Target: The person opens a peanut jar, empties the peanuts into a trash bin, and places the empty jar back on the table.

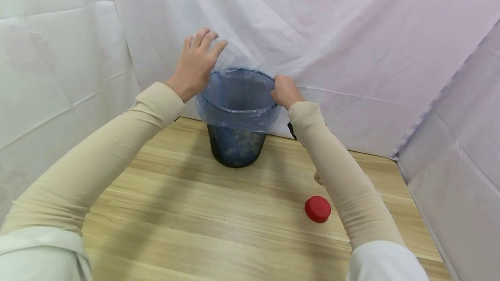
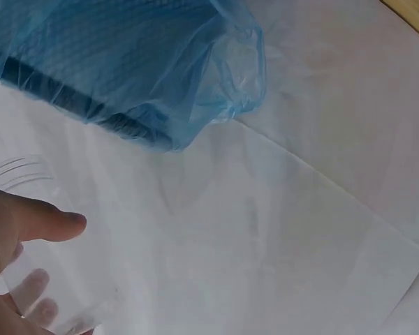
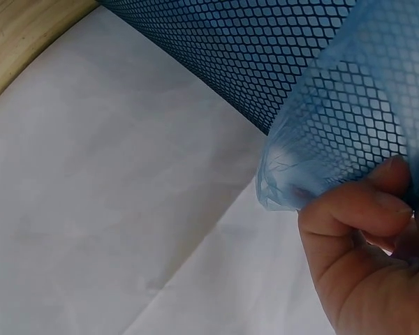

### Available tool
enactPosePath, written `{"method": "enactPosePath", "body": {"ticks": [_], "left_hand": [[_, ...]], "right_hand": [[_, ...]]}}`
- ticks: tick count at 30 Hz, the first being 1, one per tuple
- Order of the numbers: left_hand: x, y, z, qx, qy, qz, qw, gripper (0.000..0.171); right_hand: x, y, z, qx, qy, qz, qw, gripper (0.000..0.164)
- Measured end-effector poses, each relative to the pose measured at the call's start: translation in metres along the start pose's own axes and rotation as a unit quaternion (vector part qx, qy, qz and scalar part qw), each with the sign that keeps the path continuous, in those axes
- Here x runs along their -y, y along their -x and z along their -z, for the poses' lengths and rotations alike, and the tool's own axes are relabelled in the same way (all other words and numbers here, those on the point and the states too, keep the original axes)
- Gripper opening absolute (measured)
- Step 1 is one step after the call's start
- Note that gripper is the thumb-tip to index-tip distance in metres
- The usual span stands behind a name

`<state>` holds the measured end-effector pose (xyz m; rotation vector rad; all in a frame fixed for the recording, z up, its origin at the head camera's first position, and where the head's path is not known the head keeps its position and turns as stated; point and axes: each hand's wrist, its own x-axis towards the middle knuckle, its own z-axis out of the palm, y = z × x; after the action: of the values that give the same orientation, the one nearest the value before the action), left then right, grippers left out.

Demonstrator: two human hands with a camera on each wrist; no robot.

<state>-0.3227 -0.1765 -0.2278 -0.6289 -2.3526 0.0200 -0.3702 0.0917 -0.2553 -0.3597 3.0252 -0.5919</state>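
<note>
A black mesh bin (image 1: 236,153) lined with a thin blue plastic bag (image 1: 238,120) stands against the back cloth. Above its left rim, my left hand (image 1: 197,62) holds a clear plastic jar (image 1: 225,60) with a ridged neck, tilted towards the bin. The left wrist view shows the thumb and fingers around the see-through jar (image 2: 73,279). At the bin's right rim, my right hand (image 1: 287,91) grips the edge with the bag folded over it. Fingers and thumb (image 3: 363,209) pinch the blue film there in the right wrist view.
On the wooden table (image 1: 218,229), a round red lid (image 1: 318,209) lies to the right, inside my right forearm. Beside that forearm is a small beige object (image 1: 318,178), partly hidden by the sleeve. White cloth walls (image 1: 371,47) enclose the back and both sides.
</note>
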Motion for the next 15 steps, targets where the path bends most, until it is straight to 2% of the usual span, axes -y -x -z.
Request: {"method": "enactPosePath", "body": {"ticks": [5, 8, 11, 15], "left_hand": [[0.001, 0.001, 0.003, 0.018, 0.029, 0.025, 0.9991, 0.061], [0.002, 0.005, 0.001, 0.025, 0.038, 0.026, 0.9986, 0.059], [0.004, 0.01, -0.002, 0.03, 0.014, 0.003, 0.9994, 0.056], [0.005, 0.015, -0.005, 0.013, -0.042, -0.046, 0.998, 0.052]], "right_hand": [[0.002, -0.001, -0.001, -0.003, -0.004, 0.002, 1.0, 0.056], [0.003, -0.002, -0.003, -0.005, -0.002, 0.006, 1.0, 0.056], [0.004, -0.002, -0.004, -0.005, -0.003, 0.009, 1.0, 0.056], [0.005, -0.002, -0.005, -0.004, -0.013, 0.008, 1.0, 0.055]]}}
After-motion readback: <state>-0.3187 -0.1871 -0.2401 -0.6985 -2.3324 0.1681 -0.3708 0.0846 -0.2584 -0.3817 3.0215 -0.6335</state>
